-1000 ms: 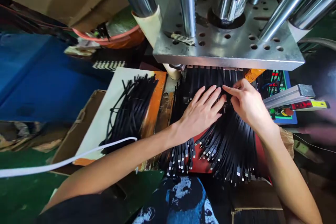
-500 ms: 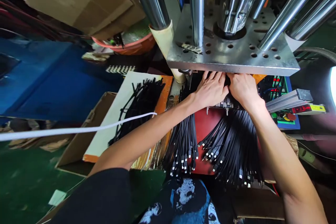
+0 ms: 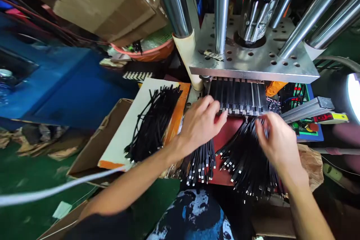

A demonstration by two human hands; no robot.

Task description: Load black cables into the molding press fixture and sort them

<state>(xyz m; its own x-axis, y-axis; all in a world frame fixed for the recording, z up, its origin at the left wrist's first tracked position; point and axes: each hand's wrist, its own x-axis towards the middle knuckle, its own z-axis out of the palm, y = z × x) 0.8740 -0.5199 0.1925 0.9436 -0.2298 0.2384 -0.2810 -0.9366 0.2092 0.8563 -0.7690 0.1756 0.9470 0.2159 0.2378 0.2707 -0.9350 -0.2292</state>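
My left hand (image 3: 203, 122) is above the front left of a black fixture (image 3: 239, 95) that holds a row of cables with metal connector ends. Its fingers are curled, and I see nothing between them. At the fixture's right front corner is my right hand (image 3: 274, 135), thumb and fingers apart and nothing visible in it. Two bunches of black cables, a narrower left one (image 3: 201, 161) and a wider right one (image 3: 250, 157), hang forward over a red surface (image 3: 227, 131). A thick metal plate (image 3: 253, 67) sits over the fixture's rear.
Steel columns (image 3: 222, 15) rise from the plate. More black cables (image 3: 157, 123) lie on a white board (image 3: 120, 135) at the left, beside a cardboard box (image 3: 98, 135). A control panel (image 3: 306, 127) and a metal bar (image 3: 306, 108) stand at the right.
Both hands have come back from under the metal plate toward me and moved apart, uncovering the fixture and its row of connectors. The view has shifted slightly.
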